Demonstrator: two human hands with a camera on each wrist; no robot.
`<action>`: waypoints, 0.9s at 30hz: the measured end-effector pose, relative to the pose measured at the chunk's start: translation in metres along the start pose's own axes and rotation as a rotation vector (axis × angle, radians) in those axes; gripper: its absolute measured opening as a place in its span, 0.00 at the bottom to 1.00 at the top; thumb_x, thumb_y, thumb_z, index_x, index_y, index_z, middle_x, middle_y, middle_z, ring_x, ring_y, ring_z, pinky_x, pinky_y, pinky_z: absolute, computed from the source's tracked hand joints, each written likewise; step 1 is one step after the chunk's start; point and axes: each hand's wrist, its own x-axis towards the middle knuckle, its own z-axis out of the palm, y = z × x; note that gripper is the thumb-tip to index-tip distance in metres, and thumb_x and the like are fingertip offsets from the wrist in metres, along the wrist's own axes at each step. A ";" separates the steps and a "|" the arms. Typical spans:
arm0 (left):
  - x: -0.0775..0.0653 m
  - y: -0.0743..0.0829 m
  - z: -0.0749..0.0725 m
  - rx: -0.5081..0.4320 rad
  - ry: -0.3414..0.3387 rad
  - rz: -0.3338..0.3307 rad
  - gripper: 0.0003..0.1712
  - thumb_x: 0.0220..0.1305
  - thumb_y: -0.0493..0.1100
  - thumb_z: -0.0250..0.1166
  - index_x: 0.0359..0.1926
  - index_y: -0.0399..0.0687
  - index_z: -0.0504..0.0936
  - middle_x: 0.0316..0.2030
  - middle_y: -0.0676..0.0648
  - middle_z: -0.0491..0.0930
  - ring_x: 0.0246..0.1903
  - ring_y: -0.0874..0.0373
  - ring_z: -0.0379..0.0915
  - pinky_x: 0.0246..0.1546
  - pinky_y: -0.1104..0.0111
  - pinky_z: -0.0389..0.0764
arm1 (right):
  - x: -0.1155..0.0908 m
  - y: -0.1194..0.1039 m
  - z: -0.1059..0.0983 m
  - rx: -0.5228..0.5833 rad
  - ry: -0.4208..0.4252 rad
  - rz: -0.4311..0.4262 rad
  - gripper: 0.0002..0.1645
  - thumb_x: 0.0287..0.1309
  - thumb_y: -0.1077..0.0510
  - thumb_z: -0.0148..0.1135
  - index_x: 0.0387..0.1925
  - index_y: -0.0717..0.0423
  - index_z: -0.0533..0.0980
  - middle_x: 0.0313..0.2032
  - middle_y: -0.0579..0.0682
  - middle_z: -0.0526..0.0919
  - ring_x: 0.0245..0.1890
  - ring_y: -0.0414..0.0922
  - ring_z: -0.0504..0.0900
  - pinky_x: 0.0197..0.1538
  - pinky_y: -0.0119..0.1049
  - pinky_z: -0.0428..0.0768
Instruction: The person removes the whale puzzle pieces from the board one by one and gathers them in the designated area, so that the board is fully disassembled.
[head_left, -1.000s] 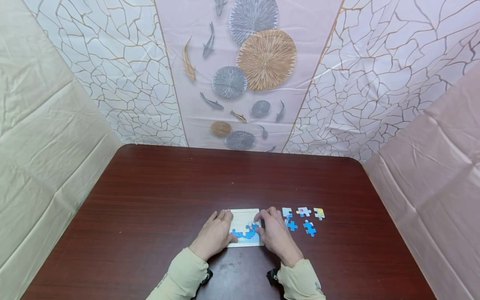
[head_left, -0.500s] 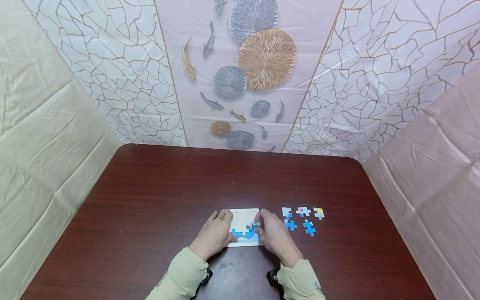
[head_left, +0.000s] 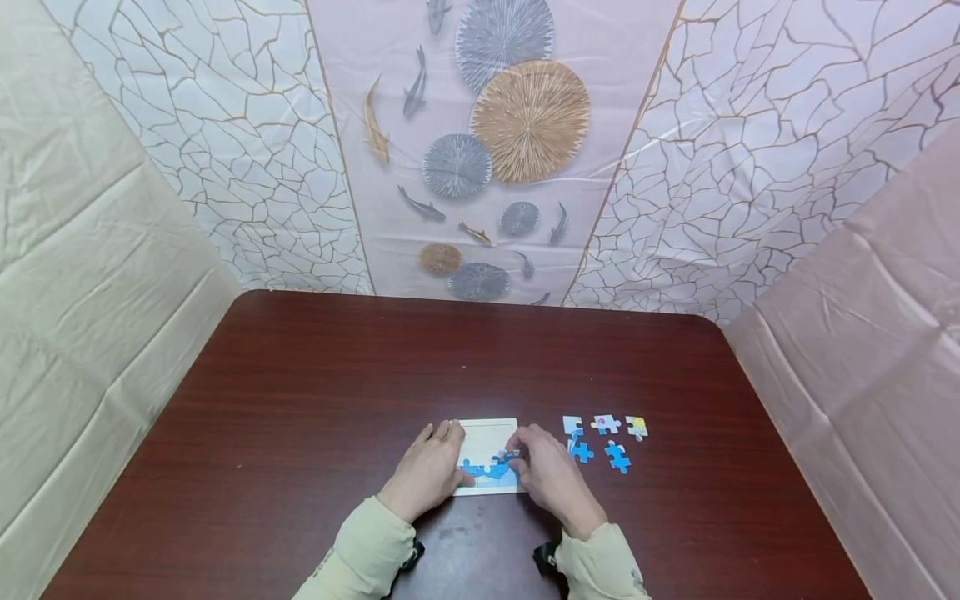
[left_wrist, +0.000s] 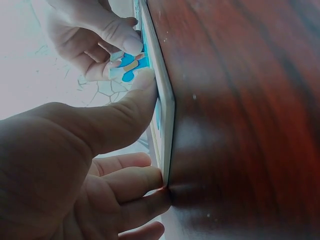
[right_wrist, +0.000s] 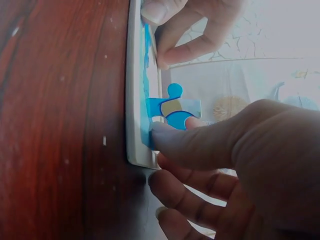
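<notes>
A pale puzzle tray [head_left: 486,428] lies on the table, its near part filled with joined blue pieces [head_left: 487,470]. My left hand [head_left: 426,469] holds the tray at its left side, thumb over the near part and fingers against the edge, as the left wrist view shows. Over the right part of the tray, my right hand [head_left: 551,475] pinches a puzzle piece [right_wrist: 175,107] between thumb and fingers. That piece is blue with a tan band and a pale end; it stands tilted up from the tray, one edge close to the joined pieces. Some of its face is hidden by the fingers.
Several loose puzzle pieces lie right of the tray, among them a blue one [head_left: 618,457], one with a yellow patch [head_left: 637,427] and one with a pink swirl [head_left: 606,424]. The dark red-brown table [head_left: 337,375] meets patterned cloth walls [head_left: 480,225] behind.
My right hand has shifted slightly toward me with the puzzle piece, which now stands more tilted. My left hand stays on the tray.
</notes>
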 end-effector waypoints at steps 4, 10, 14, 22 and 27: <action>0.000 0.001 -0.002 -0.011 -0.007 -0.009 0.41 0.61 0.52 0.86 0.64 0.31 0.80 0.67 0.27 0.84 0.72 0.34 0.81 0.78 0.40 0.78 | -0.002 -0.001 -0.001 0.032 -0.007 -0.001 0.12 0.66 0.72 0.74 0.37 0.52 0.82 0.38 0.45 0.83 0.39 0.42 0.79 0.46 0.42 0.85; 0.000 0.002 -0.003 -0.021 -0.012 -0.014 0.41 0.61 0.52 0.86 0.65 0.31 0.79 0.68 0.27 0.83 0.73 0.33 0.81 0.79 0.40 0.77 | -0.002 -0.003 -0.003 0.049 -0.008 0.009 0.12 0.67 0.71 0.73 0.37 0.53 0.81 0.38 0.46 0.83 0.39 0.43 0.78 0.45 0.41 0.82; -0.001 0.004 -0.006 -0.013 -0.010 0.003 0.40 0.63 0.51 0.85 0.65 0.29 0.79 0.67 0.26 0.83 0.72 0.33 0.81 0.78 0.39 0.77 | -0.003 -0.002 -0.004 0.076 -0.011 0.022 0.10 0.69 0.69 0.73 0.38 0.53 0.81 0.38 0.45 0.82 0.38 0.42 0.77 0.44 0.39 0.81; -0.001 0.001 -0.002 -0.034 -0.019 -0.017 0.44 0.62 0.52 0.85 0.68 0.28 0.78 0.69 0.26 0.82 0.74 0.33 0.79 0.80 0.40 0.75 | -0.004 0.005 -0.011 0.159 -0.020 0.027 0.05 0.74 0.68 0.70 0.43 0.57 0.82 0.42 0.50 0.85 0.37 0.43 0.79 0.43 0.39 0.83; 0.000 -0.002 0.002 -0.025 -0.010 -0.015 0.45 0.62 0.53 0.85 0.68 0.29 0.78 0.69 0.26 0.83 0.74 0.33 0.79 0.80 0.40 0.75 | -0.005 0.010 -0.022 0.174 -0.004 0.078 0.04 0.76 0.67 0.68 0.47 0.57 0.84 0.39 0.50 0.84 0.35 0.43 0.77 0.39 0.37 0.80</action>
